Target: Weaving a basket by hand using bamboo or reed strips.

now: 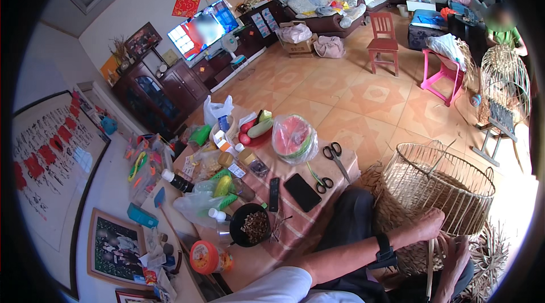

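Observation:
A half-woven straw basket (pixel 406 209) stands tilted at my right, its thin upright ribs bare toward the hoop rim. My left hand (pixel 427 226), with a dark band on its wrist, is closed against the woven wall. It grips a flat straw strip (pixel 430 269) that hangs below it. Close beside it, my right hand (pixel 455 255) has its fingers bent and pinched at the same strip; its fingertips are partly hidden. Loose straw (pixel 493 252) bristles out beyond my right hand.
A cloth-covered table (pixel 295 229) at my left carries scissors (pixel 338 162), a phone (pixel 302 192), a wrapped watermelon half (pixel 294 139), a dark bowl (pixel 250 224) and bottles. A red chair (pixel 382 44) and pink stool (pixel 445 73) stand farther off. Another person sits far right behind a woven frame (pixel 504 76).

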{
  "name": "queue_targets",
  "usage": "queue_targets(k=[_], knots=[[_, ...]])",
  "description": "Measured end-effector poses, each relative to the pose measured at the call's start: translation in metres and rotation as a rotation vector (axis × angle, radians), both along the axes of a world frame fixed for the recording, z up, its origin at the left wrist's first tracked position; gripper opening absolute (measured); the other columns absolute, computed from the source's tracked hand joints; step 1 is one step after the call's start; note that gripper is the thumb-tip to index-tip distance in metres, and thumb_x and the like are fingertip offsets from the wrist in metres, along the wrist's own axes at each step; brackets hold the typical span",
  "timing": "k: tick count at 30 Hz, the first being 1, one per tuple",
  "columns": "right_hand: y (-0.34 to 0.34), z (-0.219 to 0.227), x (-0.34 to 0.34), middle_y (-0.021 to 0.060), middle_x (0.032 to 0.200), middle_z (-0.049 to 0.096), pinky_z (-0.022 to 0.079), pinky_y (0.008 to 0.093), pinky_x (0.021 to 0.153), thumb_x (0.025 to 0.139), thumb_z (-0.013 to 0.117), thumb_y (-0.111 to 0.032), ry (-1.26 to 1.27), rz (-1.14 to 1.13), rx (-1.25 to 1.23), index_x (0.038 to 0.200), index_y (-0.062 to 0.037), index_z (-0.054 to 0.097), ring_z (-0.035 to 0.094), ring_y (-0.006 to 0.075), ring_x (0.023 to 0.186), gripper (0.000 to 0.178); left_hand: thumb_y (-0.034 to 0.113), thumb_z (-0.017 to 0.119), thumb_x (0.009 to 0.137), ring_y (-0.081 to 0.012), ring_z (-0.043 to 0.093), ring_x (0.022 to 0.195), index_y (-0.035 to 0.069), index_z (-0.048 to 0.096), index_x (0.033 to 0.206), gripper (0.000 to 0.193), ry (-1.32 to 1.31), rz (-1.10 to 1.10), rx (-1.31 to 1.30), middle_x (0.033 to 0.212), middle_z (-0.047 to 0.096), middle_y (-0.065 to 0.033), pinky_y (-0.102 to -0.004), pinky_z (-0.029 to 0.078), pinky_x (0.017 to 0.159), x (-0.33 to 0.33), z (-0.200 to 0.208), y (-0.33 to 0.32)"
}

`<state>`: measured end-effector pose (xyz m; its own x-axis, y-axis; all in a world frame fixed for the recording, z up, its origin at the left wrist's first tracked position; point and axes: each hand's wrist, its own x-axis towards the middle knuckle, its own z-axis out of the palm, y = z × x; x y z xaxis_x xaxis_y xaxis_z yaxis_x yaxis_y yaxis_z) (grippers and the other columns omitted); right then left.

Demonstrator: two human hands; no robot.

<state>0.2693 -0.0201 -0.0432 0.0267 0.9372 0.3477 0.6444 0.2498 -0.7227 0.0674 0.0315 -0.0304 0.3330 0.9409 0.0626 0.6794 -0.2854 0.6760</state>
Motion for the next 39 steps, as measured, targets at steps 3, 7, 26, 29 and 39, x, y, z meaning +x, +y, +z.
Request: queue_targets(k=[3, 7, 26, 29, 39], knots=[[0.005, -0.006, 0.014, 0.0184, 0.075, 0.056, 0.044, 0.0462, 0.066, 0.093, 0.066, -0.010, -0.117, -0.022, 0.000, 0.093, -0.0016, 0.054, 0.054, 0.0388, 0.068, 0.014, -0.004, 0.059, 0.079, -0.0419, 0.064, 0.091, -0.004, 0.060, 0.083, 0.005, -0.128, 0.010, -0.023, 0.084, 0.063, -0.0262, -0.0487, 0.050, 0.082, -0.006, 0.011, -0.005], [0.002, 0.006, 0.008, 0.0182, 0.078, 0.056, 0.044, 0.0463, 0.068, 0.091, 0.066, -0.007, -0.231, -0.072, -0.016, 0.093, -0.0021, 0.053, 0.055, 0.0374, 0.071, 0.014, -0.006, 0.056, 0.078, -0.0425, 0.065, 0.088, -0.003, 0.061, 0.085, 0.009, -0.176, 0.087, -0.079, 0.084, 0.065, -0.0255, -0.0503, 0.050, 0.081, -0.008, 0.020, -0.010], [-0.021, 0.026, -0.001, 0.0145, 0.097, 0.058, 0.046, 0.0445, 0.067, 0.089, 0.072, -0.011, -0.266, -0.235, 0.131, 0.105, -0.0027, 0.061, 0.056, 0.0329, 0.075, 0.021, -0.010, 0.061, 0.082, -0.0411, 0.066, 0.098, -0.003, 0.044, 0.138, 0.059, -0.130, 0.154, 0.136, 0.106, 0.066, -0.0243, -0.0469, 0.052, 0.085, 0.013, -0.018, -0.028], [-0.047, 0.043, -0.029, 0.0163, 0.098, 0.057, 0.048, 0.0457, 0.069, 0.082, 0.079, -0.017, -0.359, 0.054, -0.078, 0.108, -0.0025, 0.059, 0.061, 0.0365, 0.082, 0.036, -0.014, 0.061, 0.079, -0.0448, 0.056, 0.107, 0.000, 0.046, 0.123, 0.049, -0.293, 0.330, 0.742, 0.120, 0.051, -0.0259, -0.0502, 0.047, 0.085, 0.013, -0.009, -0.037], [-0.054, 0.036, -0.055, 0.0174, 0.098, 0.056, 0.048, 0.0515, 0.078, 0.077, 0.080, -0.013, -0.377, -0.015, 0.064, 0.108, -0.0042, 0.053, 0.060, 0.0423, 0.092, 0.042, -0.004, 0.061, 0.085, -0.0395, 0.060, 0.092, 0.005, 0.054, 0.114, 0.031, -0.206, 0.023, 0.028, 0.097, 0.056, -0.0171, -0.0472, 0.049, 0.079, -0.010, 0.025, -0.033]])
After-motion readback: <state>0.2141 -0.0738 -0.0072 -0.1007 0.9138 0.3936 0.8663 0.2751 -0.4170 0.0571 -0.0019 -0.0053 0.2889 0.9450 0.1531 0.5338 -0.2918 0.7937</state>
